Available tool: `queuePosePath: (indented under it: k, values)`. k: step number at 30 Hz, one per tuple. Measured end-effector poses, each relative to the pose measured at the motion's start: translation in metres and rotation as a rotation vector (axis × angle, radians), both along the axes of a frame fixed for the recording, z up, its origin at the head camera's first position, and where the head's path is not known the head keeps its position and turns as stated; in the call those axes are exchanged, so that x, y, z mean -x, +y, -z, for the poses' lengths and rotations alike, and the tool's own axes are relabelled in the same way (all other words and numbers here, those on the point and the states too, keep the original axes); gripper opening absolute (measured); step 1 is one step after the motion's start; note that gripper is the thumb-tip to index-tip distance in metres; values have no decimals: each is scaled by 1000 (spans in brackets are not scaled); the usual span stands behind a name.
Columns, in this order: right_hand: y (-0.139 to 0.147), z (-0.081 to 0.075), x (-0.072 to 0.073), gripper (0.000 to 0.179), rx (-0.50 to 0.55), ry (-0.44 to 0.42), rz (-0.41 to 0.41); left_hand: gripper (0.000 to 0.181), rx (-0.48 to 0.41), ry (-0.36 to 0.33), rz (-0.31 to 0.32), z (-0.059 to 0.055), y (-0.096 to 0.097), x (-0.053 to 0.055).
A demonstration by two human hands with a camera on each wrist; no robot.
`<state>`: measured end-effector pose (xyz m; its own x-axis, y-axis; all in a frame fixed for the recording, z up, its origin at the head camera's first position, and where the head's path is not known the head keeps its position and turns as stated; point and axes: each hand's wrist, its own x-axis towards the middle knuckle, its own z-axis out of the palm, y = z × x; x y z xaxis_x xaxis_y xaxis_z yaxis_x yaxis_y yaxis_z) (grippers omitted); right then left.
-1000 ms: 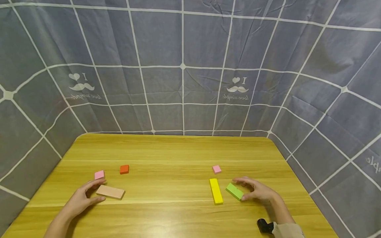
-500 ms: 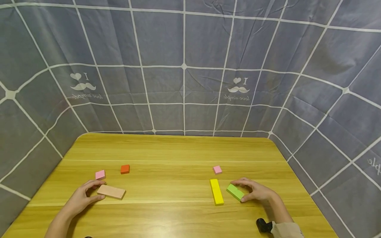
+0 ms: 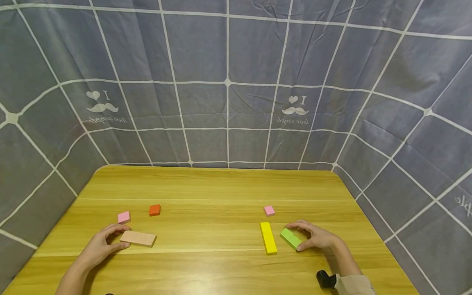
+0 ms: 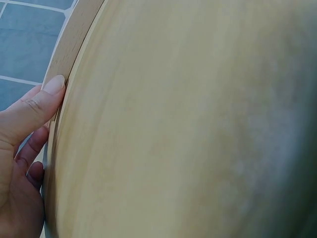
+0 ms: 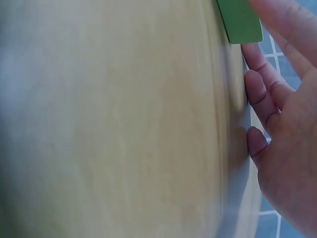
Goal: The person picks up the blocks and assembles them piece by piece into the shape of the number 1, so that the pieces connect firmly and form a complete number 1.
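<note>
Tan block (image 3: 138, 238) between left fingers (image 3: 119, 227)

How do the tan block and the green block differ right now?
Colour: the tan block is pale wood, the green block bright lime.
Size: the tan block looks longer and wider than the green block.
Pose: in the head view, the tan block lies nearly crosswise, while the green block slants steeply.
Both are oblong, with the left hand at tan, the right hand at green.

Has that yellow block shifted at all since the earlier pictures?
No. Against the table's far edge, the yellow block shows no visible shift either way.
</note>
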<state>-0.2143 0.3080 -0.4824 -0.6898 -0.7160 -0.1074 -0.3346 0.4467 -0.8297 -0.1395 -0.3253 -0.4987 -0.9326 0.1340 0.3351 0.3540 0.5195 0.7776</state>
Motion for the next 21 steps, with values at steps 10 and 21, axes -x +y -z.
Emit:
queuePosePath:
  k: [10, 21]
  values:
    - [0, 2, -1, 61, 28, -29, 28, 33, 12, -20, -24, 0, 1, -1]
    - [-1, 2, -1, 61, 31, -57, 56, 29, 51, -114, -104, -5, 7, -3]
